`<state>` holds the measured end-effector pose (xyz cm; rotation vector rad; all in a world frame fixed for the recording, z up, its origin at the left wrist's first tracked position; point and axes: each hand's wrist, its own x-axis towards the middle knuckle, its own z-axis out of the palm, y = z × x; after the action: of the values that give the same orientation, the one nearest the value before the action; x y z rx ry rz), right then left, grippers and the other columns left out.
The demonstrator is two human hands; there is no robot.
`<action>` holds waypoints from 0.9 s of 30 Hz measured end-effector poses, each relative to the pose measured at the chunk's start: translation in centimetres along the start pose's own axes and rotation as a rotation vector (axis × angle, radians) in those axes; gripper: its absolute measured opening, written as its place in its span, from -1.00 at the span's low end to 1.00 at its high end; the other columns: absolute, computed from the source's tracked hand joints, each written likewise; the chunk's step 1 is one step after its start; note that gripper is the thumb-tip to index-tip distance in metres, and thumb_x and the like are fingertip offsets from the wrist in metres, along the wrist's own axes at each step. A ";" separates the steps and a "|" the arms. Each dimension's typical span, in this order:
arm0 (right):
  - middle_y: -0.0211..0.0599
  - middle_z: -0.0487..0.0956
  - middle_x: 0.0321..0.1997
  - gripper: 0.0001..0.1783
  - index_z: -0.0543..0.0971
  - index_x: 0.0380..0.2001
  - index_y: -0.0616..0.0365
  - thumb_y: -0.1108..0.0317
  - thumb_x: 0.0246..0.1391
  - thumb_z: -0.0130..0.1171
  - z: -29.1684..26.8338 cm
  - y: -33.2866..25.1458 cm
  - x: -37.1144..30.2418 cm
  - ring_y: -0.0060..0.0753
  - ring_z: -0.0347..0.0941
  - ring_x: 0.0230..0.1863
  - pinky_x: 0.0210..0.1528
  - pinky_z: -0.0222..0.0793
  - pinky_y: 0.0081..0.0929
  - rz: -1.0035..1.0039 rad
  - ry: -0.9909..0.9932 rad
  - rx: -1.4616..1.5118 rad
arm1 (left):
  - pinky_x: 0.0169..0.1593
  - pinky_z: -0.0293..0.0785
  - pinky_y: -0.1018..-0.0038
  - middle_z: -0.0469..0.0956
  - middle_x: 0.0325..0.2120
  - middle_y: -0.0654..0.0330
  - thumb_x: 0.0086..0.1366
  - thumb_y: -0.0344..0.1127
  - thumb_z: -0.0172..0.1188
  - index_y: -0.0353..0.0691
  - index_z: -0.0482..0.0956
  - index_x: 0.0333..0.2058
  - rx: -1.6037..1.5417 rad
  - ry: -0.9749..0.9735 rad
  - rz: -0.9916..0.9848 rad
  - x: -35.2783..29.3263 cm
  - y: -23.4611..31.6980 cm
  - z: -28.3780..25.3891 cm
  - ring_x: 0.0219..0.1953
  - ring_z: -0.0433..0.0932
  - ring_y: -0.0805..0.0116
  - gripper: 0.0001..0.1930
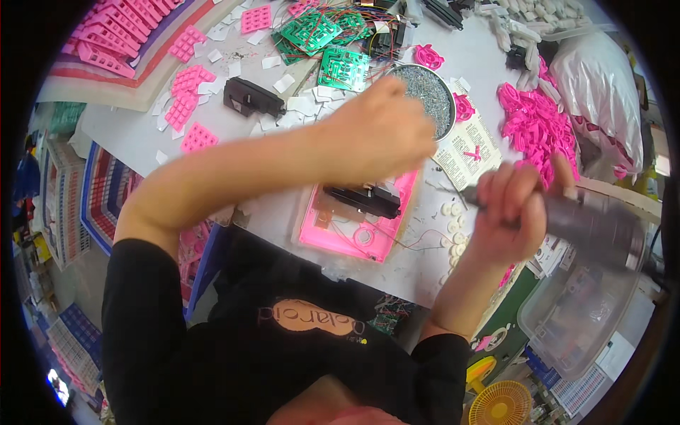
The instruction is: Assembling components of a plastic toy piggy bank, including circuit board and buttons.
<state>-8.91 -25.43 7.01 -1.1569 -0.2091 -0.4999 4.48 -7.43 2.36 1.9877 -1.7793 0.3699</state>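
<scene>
My left hand [386, 131] is closed, knuckles up, beside a round tin of small screws [433, 99]; its fingertips are hidden, so I cannot tell what they hold. Below that hand lies a pink plastic case [308, 230] with a black mechanism [365, 200] and thin wires in it. My right hand [513, 212] is wrapped round a dark electric screwdriver [588, 223], blurred by motion. The tool's thin bit points left, toward the case, and is apart from it. White round plastic parts [455, 227] lie between the case and my right hand.
Green circuit boards [343, 69] with wires lie at the back. Another black mechanism [253, 98] and pink keypads [188, 79] are at left. Pink parts [535, 120] heap up at right, near a white bag [598, 92]. A clear bin [574, 333] stands lower right.
</scene>
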 end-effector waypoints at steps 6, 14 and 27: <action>-0.43 0.41 -0.63 -0.54 0.36 0.01 0.10 0.21 0.16 0.32 5.5 -0.1 -2.1 -0.40 0.30 -0.67 -0.56 0.35 -0.36 -0.093 -0.263 0.050 | 0.09 0.15 0.21 0.59 -0.39 0.35 0.13 -0.28 0.40 -0.03 0.61 -0.38 -0.498 -0.035 -0.280 -6.7 5.0 -2.2 -0.14 0.57 0.33 -0.88; -0.41 0.46 -0.61 -0.61 0.41 -0.03 0.11 0.27 0.15 0.29 6.7 0.5 -2.3 -0.36 0.38 -0.64 -0.47 0.44 -0.30 -0.041 -0.292 0.001 | 0.05 0.17 0.24 0.59 -0.46 0.36 0.10 -0.25 0.39 -0.05 0.63 -0.44 -0.611 0.131 -0.384 -7.4 5.4 -1.6 -0.24 0.58 0.39 -0.89; -0.40 0.42 -0.61 -0.62 0.41 -0.07 0.15 0.27 0.15 0.31 6.3 3.9 -2.4 -0.38 0.40 -0.56 -0.36 0.44 -0.33 -0.040 -0.208 -0.087 | 0.08 0.09 0.10 0.57 -0.22 0.43 -0.11 -0.08 0.49 -0.03 0.59 -0.07 -0.157 0.022 -0.374 -10.2 5.0 -1.0 -0.13 0.50 0.36 -0.44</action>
<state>-8.58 -17.86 5.32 -1.2928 -0.3942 -0.4271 -1.70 1.57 -0.97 2.1326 -1.3370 0.1261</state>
